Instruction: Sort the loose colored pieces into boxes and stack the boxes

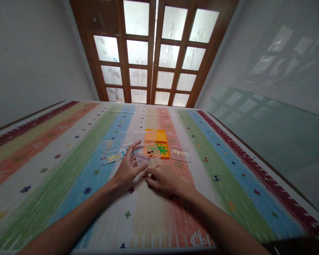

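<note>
My left hand (127,168) grips a clear plastic box (156,158) by its left side, thumb in front and fingers behind. A few dark red pieces (150,152) show in or through this box. Just to the right and nearer me, my right hand (163,177) is curled, its thumb and fingertips pinched together low over the cloth. Whatever may be between those fingertips is too small to make out. Behind the clear box stands an open orange box (156,135) with small green pieces (162,148) in its near half.
An open clear box (110,145) with yellow pieces sits left, beside blue pieces (124,152) partly hidden by my left hand. Right of the orange box is a clear box (180,154) with cream pieces. A striped cloth (95,212) covers the table; wooden glazed doors (153,71) stand beyond.
</note>
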`<state>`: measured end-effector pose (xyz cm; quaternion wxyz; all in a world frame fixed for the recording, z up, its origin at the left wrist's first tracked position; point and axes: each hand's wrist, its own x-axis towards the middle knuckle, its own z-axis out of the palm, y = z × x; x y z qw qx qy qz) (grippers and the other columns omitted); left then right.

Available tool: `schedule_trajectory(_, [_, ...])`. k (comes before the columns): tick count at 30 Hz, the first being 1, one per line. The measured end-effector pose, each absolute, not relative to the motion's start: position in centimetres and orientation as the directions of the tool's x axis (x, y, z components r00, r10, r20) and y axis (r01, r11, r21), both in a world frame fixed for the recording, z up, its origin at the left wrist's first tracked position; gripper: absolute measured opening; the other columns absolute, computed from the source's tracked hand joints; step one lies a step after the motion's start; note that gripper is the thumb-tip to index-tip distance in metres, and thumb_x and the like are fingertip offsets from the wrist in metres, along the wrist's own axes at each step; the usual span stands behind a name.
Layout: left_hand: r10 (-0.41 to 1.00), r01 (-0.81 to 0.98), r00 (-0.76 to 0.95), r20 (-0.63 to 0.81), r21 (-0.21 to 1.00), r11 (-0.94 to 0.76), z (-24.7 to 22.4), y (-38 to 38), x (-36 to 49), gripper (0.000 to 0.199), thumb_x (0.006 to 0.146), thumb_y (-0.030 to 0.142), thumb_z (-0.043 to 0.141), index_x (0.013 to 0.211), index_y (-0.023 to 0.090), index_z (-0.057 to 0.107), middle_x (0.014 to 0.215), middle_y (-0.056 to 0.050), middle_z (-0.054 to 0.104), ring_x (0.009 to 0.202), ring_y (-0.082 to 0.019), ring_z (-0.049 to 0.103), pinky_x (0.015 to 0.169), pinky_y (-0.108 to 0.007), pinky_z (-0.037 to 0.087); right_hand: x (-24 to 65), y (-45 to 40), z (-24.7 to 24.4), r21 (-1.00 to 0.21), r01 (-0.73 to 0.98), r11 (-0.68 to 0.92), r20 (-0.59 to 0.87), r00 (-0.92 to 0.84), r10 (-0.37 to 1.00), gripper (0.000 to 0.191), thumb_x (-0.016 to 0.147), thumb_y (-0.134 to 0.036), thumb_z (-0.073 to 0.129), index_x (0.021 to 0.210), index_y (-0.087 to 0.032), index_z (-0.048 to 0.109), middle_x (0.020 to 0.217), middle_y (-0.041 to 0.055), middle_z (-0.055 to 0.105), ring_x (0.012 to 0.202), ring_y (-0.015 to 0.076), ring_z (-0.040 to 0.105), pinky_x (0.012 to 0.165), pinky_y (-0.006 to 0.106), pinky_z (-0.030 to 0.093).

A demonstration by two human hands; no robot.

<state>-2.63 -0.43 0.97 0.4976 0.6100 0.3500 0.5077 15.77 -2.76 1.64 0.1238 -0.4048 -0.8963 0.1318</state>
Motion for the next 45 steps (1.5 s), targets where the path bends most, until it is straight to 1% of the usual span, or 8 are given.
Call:
schedule_trajectory(5, [0.934, -0.099, 0.257, 0.248, 0.968, -0.23, 1.1, -0.6, -2.6, 0.078, 0.073, 0.02, 0.081, 0.141, 0.027, 0.043, 0.144, -0.012, 0.052, 0.109, -0.02, 0.07, 0.098, -0.038, 0.06, 15.1, -2.7, 1.7, -0.211, 0.733, 0.647, 0.126, -0.636, 0.761, 0.014, 0.091, -0.015, 0.061, 0.093, -0.012, 0.075, 0.083, 0.0082, 0.071, 0.071, 0.0169, 0.058, 0.064, 0.026, 0.035])
schedule_trajectory(8, [0.933, -0.116, 0.257, 0.25, 0.967, -0.227, 1.2, -0.6, -2.6, 0.077, 0.073, 0.019, 0.081, 0.14, 0.027, 0.044, 0.143, -0.011, 0.053, 0.108, -0.02, 0.071, 0.098, -0.038, 0.06, 15.1, -2.7, 1.7, -0.226, 0.72, 0.656, 0.149, -0.64, 0.754, 0.013, 0.091, -0.015, 0.06, 0.091, -0.012, 0.072, 0.082, 0.0078, 0.069, 0.07, 0.0167, 0.056, 0.065, 0.026, 0.036])
schedule_trajectory(15, [0.941, -0.17, 0.258, 0.218, 0.969, -0.178, 0.7, -0.3, -2.5, 0.082, 0.072, 0.023, 0.086, 0.141, 0.028, 0.043, 0.14, -0.012, 0.052, 0.093, -0.015, 0.073, 0.092, -0.037, 0.061, 17.2, -2.2, 3.1, -0.7, 0.422, 0.576, 0.238, -0.623, 0.746, 0.008, 0.081, -0.015, 0.066, 0.085, -0.015, 0.072, 0.06, -0.0058, 0.052, 0.054, 0.0092, 0.045, 0.056, 0.019, 0.033])
schedule_trajectory(18, [0.926, -0.193, 0.313, 0.21, 0.969, -0.155, 0.4, -0.3, -2.4, 0.081, 0.073, 0.023, 0.086, 0.141, 0.03, 0.043, 0.141, -0.011, 0.051, 0.095, -0.017, 0.073, 0.093, -0.038, 0.061, 18.1, -1.8, 3.8, -0.759, 0.405, 0.51, 0.308, -0.467, 0.829, 0.014, 0.088, -0.024, 0.064, 0.087, -0.014, 0.074, 0.054, -0.0085, 0.04, 0.048, 0.0078, 0.036, 0.05, 0.019, 0.026])
schedule_trajectory(22, [0.882, -0.197, 0.417, 0.22, 0.969, -0.149, 0.1, -0.9, -2.1, 0.081, 0.074, 0.019, 0.086, 0.142, 0.032, 0.045, 0.138, -0.01, 0.056, 0.106, -0.021, 0.072, 0.094, -0.039, 0.06, 18.5, -1.4, 3.8, -0.681, 0.497, 0.538, 0.398, -0.366, 0.841, 0.015, 0.088, -0.023, 0.065, 0.085, -0.015, 0.077, 0.052, -0.0067, 0.047, 0.047, 0.0074, 0.038, 0.052, 0.021, 0.026])
schedule_trajectory(29, [0.795, -0.188, 0.564, 0.225, 0.972, -0.142, -0.8, -1.8, -1.6, 0.087, 0.075, 0.013, 0.082, 0.148, 0.028, 0.037, 0.12, -0.009, 0.069, 0.104, -0.023, 0.072, 0.093, -0.038, 0.059, 17.9, -1.6, 3.0, -0.473, 0.629, 0.617, 0.382, -0.485, 0.787, 0.018, 0.08, -0.009, 0.066, 0.083, -0.019, 0.081, 0.061, -0.0002, 0.067, 0.052, 0.0087, 0.05, 0.057, 0.021, 0.03])
schedule_trajectory(38, [0.846, -0.141, 0.485, 0.222, 0.975, -0.174, 0.0, -1.5, -1.9, 0.085, 0.075, 0.018, 0.083, 0.148, 0.031, 0.041, 0.125, -0.008, 0.064, 0.096, -0.019, 0.072, 0.087, -0.035, 0.061, 19.1, -1.4, 4.1, -0.597, 0.612, 0.518, 0.347, -0.386, 0.855, 0.024, 0.081, -0.017, 0.065, 0.097, -0.018, 0.084, 0.049, -0.0047, 0.054, 0.045, 0.0078, 0.042, 0.054, 0.021, 0.029])
schedule_trajectory(45, [0.862, -0.128, 0.459, 0.213, 0.977, -0.173, 0.3, -1.1, -2.0, 0.088, 0.074, 0.018, 0.083, 0.15, 0.03, 0.04, 0.121, -0.008, 0.066, 0.099, -0.02, 0.072, 0.089, -0.038, 0.061, 19.8, -1.5, 5.1, -0.524, 0.657, 0.542, 0.279, -0.468, 0.838, 0.036, 0.076, -0.017, 0.062, 0.106, -0.019, 0.082, 0.051, -0.0059, 0.051, 0.047, 0.0086, 0.041, 0.056, 0.022, 0.029])
